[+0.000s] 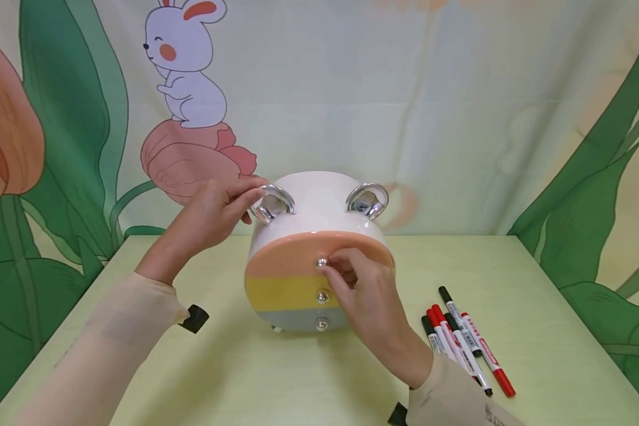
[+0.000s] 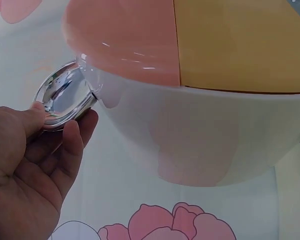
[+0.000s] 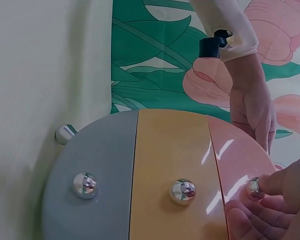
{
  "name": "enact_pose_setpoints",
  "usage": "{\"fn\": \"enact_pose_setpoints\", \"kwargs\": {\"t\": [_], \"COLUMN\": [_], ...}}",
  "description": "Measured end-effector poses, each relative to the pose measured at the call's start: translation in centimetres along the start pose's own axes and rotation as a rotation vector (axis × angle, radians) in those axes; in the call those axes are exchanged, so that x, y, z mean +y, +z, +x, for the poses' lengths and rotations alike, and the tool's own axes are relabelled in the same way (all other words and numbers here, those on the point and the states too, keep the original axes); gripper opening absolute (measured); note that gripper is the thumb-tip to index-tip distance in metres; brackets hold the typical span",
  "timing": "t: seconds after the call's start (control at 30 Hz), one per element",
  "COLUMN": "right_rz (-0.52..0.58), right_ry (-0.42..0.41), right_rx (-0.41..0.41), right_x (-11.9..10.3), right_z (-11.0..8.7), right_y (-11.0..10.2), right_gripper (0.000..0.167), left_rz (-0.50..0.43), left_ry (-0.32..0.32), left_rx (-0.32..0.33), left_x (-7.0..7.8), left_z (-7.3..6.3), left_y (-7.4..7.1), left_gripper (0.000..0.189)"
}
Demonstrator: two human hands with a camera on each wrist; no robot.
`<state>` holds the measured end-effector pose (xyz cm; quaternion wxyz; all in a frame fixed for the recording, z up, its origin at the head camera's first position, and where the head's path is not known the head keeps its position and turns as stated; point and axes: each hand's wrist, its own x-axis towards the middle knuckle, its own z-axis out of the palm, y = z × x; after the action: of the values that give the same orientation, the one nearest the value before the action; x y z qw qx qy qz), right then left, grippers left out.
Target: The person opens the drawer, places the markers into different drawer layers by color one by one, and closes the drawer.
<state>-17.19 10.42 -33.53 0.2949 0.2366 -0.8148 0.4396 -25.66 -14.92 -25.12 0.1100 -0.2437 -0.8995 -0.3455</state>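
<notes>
A rounded white drawer box stands on the table, with silver ear-shaped rings on top and three front drawers coloured salmon, yellow and grey. My left hand holds the left silver ear between thumb and fingers. With thumb and index finger, my right hand pinches the round silver knob of the salmon top drawer. Below it, the yellow drawer's knob and the grey drawer's knob are untouched. All three drawer fronts sit flush.
Several red and black markers lie in a loose pile on the table, right of the drawer box. The pale green table reaches back to a cloth backdrop printed with a rabbit, flowers and leaves.
</notes>
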Motion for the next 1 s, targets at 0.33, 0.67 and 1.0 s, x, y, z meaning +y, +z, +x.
{"fn": "enact_pose_setpoints", "kwargs": {"t": [0.33, 0.67, 1.0], "right_rz": [-0.064, -0.049, -0.129], "right_ry": [0.021, 0.1, 0.051], "right_rx": [0.032, 0.009, -0.023], "right_x": [0.4, 1.6, 2.8], "right_z": [-0.6, -1.6, -3.6], "right_y": [0.0, 0.6, 1.8], "right_gripper": [0.015, 0.017, 0.021], "left_rz": [-0.02, -0.018, -0.036], "left_ry": [0.014, -0.027, -0.048], "left_rx": [-0.033, -0.03, -0.019], "left_x": [0.3, 0.2, 0.3], "left_z": [-0.2, -0.4, -0.3], "left_y": [-0.4, -0.3, -0.1], "left_gripper": [0.031, 0.034, 0.035]}}
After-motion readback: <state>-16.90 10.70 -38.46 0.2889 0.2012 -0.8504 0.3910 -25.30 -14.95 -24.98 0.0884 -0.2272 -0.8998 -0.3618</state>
